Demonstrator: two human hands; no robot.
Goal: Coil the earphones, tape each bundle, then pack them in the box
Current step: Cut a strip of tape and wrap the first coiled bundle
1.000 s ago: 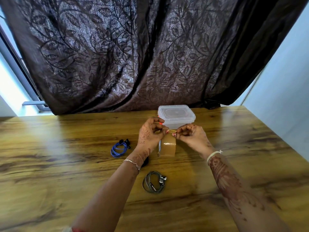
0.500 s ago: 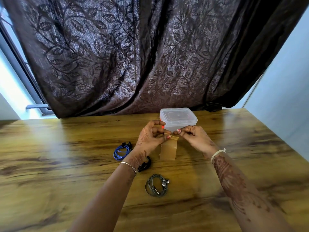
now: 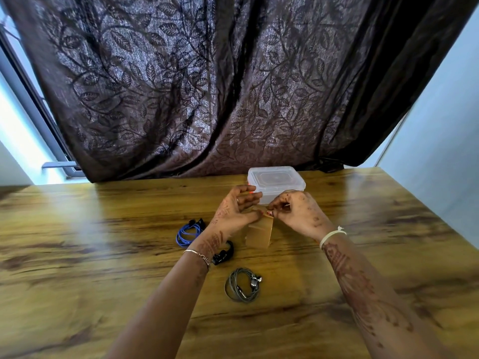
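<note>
A roll of brown tape (image 3: 260, 233) stands on edge on the wooden table (image 3: 103, 229). My left hand (image 3: 233, 211) and my right hand (image 3: 298, 211) meet above the roll and pinch the tape's free end between fingertips. Three coiled earphone bundles lie nearby: a blue one (image 3: 188, 231) to the left, a black one (image 3: 224, 253) partly hidden under my left wrist, and a grey one (image 3: 243, 285) nearer to me. A clear plastic box (image 3: 277, 180) with its lid on stands just behind my hands.
A dark leaf-patterned curtain (image 3: 207, 86) hangs behind the table's far edge. A pale wall (image 3: 440, 125) runs along the right side, close to the table's right edge. A window frame (image 3: 33, 107) shows at the left.
My hands have drawn closer together over the tape roll, the left fingers spreading a little. The view has shifted slightly; the earphone bundles and box have not moved.
</note>
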